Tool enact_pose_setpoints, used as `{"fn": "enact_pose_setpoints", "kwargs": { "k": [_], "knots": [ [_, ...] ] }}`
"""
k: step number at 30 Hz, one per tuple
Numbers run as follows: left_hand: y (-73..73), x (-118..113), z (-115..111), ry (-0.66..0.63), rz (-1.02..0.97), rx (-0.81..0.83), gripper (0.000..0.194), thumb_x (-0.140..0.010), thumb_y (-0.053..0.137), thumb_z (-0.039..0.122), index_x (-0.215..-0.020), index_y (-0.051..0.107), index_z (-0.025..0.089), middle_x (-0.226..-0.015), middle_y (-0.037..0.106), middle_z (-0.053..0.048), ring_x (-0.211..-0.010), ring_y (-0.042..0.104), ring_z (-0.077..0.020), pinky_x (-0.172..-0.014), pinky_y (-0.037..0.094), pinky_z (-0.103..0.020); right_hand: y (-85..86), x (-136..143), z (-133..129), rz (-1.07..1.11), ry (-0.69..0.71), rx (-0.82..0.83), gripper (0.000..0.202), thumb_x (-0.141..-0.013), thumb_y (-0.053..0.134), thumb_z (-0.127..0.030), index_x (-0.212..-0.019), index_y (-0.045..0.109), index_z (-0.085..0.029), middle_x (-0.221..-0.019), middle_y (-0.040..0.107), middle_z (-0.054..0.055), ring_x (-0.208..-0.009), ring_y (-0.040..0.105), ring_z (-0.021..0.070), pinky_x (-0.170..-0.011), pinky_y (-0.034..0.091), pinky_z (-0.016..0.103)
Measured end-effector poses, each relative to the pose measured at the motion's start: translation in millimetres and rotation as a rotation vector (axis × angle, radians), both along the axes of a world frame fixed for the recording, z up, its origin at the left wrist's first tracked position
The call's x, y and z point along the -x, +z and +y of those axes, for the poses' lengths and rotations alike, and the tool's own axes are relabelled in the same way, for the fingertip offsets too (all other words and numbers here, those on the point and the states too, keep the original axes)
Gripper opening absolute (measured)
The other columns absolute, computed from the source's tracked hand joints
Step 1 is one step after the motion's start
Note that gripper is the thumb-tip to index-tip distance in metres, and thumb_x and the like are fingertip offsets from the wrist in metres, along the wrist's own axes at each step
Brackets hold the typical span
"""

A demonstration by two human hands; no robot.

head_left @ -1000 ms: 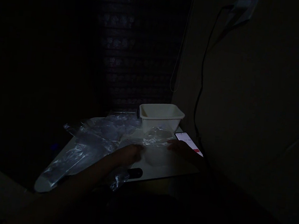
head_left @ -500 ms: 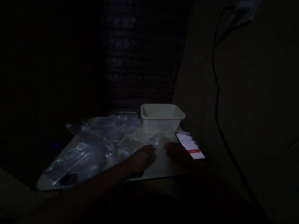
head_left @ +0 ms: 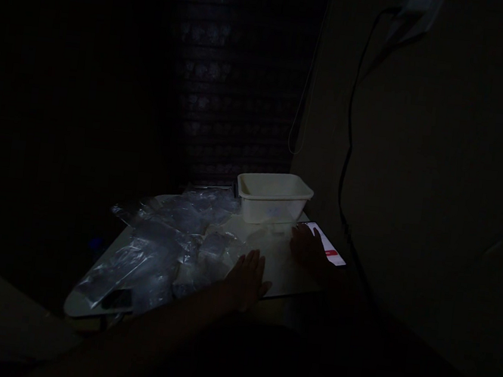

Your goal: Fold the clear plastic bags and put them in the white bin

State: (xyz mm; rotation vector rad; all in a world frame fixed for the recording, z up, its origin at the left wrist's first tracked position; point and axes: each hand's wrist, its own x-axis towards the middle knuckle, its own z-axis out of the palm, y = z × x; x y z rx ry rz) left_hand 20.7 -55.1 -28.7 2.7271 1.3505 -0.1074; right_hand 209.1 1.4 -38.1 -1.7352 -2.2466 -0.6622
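The scene is very dark. My left hand lies flat near the front edge of the white table, fingers spread, beside clear plastic bags. To the right, my right hand is open at the left side of a lit phone and covers part of its screen. Between and beyond the hands, a faint clear plastic piece lies on the table. More clear plastic bags spread over the table's left half. Neither hand holds anything that I can see.
A white rectangular tub stands at the table's back right. A small dark object lies at the front left. A black cable hangs down the right wall from a socket. Behind the table are dark blinds.
My left hand has opened and moved slightly nearer to me. My right hand has moved right, onto the phone's edge, with its fingers now apart. The plastic piece between them lies flatter.
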Motion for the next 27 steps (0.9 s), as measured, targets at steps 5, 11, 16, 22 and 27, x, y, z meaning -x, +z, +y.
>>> {"fn": "enact_pose_setpoints", "kwargs": {
  "k": [5,11,16,22,27],
  "knots": [
    [12.0,-5,4,-0.009,-0.073,-0.095,0.052,-0.082,0.02,0.042,-0.112,0.042,0.006,-0.119,0.04,-0.02,-0.112,0.035,-0.0281,-0.088,0.029,-0.04,-4.3,14,-3,0.094,0.263,0.026,0.037,-0.075,0.032,-0.011,-0.107,0.05,-0.009,-0.116,0.048,0.015,-0.11,0.04,0.0209,-0.092,0.032,0.039],
    [27.8,-2,39,0.135,-0.109,-0.232,0.031,-0.079,0.029,0.028,-0.092,0.051,0.011,-0.095,0.054,-0.014,-0.09,0.049,-0.0236,-0.075,0.039,-0.036,-23.1,26,-9,0.159,0.378,0.231,0.035,-0.073,0.036,-0.01,-0.103,0.054,-0.01,-0.11,0.052,0.014,-0.103,0.047,0.0209,-0.088,0.038,0.036],
    [21.3,-5,66,0.265,-0.09,-0.047,0.034,-0.074,0.038,0.03,-0.101,0.049,0.012,-0.102,0.054,-0.012,-0.095,0.048,-0.0261,-0.075,0.04,-0.037,-13.1,29,-10,0.091,0.355,0.29,0.034,-0.073,0.036,-0.009,-0.101,0.054,-0.01,-0.112,0.051,0.014,-0.103,0.047,0.0198,-0.089,0.037,0.033],
    [17.6,-20,82,0.313,-0.22,0.022,0.053,-0.068,0.047,0.021,-0.119,0.032,0.013,-0.117,0.046,-0.01,-0.104,0.044,-0.02,-0.082,0.038,-0.029,-8.0,32,-10,0.049,0.325,0.319,0.033,-0.074,0.033,-0.01,-0.101,0.053,-0.009,-0.109,0.053,0.013,-0.098,0.05,0.0188,-0.084,0.038,0.03],
    [22.7,-21,85,0.303,-0.174,0.013,0.042,-0.075,0.039,0.022,-0.114,0.036,0.008,-0.109,0.052,-0.011,-0.098,0.05,-0.017,-0.08,0.038,-0.024,-5.4,31,-12,0.048,0.375,0.316,0.033,-0.074,0.033,-0.01,-0.102,0.051,-0.008,-0.106,0.054,0.013,-0.097,0.05,0.0179,-0.081,0.04,0.027]
  ]
}}
